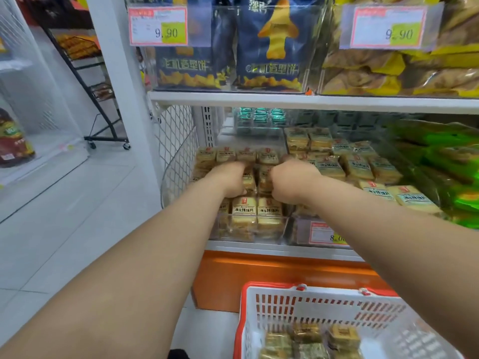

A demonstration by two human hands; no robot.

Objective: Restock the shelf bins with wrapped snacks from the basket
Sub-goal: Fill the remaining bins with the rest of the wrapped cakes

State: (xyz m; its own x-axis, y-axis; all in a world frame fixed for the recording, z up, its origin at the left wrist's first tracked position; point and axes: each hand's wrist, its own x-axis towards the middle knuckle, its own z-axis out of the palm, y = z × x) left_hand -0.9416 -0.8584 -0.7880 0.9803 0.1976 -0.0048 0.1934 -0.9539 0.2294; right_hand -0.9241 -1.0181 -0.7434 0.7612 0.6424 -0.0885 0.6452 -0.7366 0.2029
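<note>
Both hands in bin, left hand and right hand curled around wrapped snacks

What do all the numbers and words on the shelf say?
"9.90": left pink-and-yellow price tag.
"9.90": right pink-and-yellow price tag.
"8.0", cut off by the arm: lower price tag.
Chinese print on the dark blue snack bags and beige wrapped snacks: too blurred.

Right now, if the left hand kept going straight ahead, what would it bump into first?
Probably the back row of wrapped snacks in the clear bin, just beyond the left hand; depth is hard to judge.
</note>
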